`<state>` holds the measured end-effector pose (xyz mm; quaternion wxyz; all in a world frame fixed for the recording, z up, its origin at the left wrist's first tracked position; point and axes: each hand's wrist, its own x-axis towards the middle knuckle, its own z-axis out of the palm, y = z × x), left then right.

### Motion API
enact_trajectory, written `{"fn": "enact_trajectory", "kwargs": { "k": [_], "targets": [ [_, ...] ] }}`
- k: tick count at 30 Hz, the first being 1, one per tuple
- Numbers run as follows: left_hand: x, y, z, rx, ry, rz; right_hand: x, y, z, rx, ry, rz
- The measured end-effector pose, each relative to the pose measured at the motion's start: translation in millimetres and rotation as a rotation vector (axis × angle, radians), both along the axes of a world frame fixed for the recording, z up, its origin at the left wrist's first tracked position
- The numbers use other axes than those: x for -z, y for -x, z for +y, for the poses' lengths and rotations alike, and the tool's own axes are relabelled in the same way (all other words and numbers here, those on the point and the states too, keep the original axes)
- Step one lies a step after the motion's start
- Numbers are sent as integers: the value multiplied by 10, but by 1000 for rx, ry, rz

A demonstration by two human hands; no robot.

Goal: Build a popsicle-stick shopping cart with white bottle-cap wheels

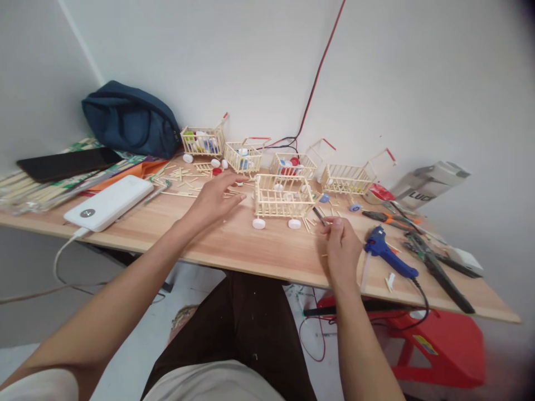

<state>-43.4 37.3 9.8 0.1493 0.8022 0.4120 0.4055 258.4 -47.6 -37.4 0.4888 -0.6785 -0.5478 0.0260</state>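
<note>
From the head camera, a wooden table (259,250) runs across the view, strewn with loose sticks. At its middle stands a small cart built of thin sticks (283,196), resting on white wheel caps, two of which show along its near side.

The left hand (217,196) lies flat on the table just left of the stick cart, fingers spread and relaxed, gripping nothing — its fingertips reach among the loose sticks (188,186) scattered there.

The right hand (340,242) sits near the cart's right front corner, fingers curled together around a thin dark stick-like piece (320,216) that pokes up toward the cart; what the piece is exactly is hard to tell at this size.

Just right of that hand a blue glue gun (387,250) lies on the table, and beyond it pliers with orange handles (390,218) and other dark tools.

Four more stick carts (244,157) line up along the wall behind, some holding coloured caps. On the left lie a white power bank (109,201), a black phone (69,162) and a dark blue bag (131,120). A red stool (443,345) stands under the table's right end.
</note>
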Motion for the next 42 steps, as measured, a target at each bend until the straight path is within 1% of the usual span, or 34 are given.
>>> {"fn": "enact_trajectory", "kwargs": {
  "k": [4, 7, 9, 12, 14, 17, 21, 23, 26, 29, 34, 38, 42],
  "targets": [
    [42, -43, 5, 12, 48, -61, 3, -2, -1, 2, 1, 7],
    [93, -91, 107, -55, 114, -53, -4, 6, -4, 1, -3, 2],
    [114, -125, 199, -63, 160, -36, -17, 13, -5, 2, -6, 25],
    [120, -161, 324, -2, 161, -22, -65, 26, 4, -20, -24, 85],
    [125, -172, 382, 30, 138, -36, -124, 50, 24, -48, -35, 86],
    [165, -170, 428, 55, 121, -65, -253, 128, 76, -83, -28, 10],
    [285, -154, 444, 43, 101, -71, -409, 269, 151, -140, -9, -118],
    [358, -152, 452, 19, 99, -77, -437, 302, 180, -124, -2, -157],
    [453, -166, 482, -1, 113, -67, -425, 275, 222, -73, 27, -187],
    [517, -200, 529, 17, 100, -50, -411, 219, 259, -32, 67, -249],
    [559, -272, 580, 75, 100, -40, -480, 226, 250, -8, 81, -378],
    [552, -325, 604, 84, 114, -2, -523, 250, 232, 5, 80, -413],
    [529, -387, 659, 65, 124, 20, -527, 254, 243, -26, 49, -449]
  ]
}}
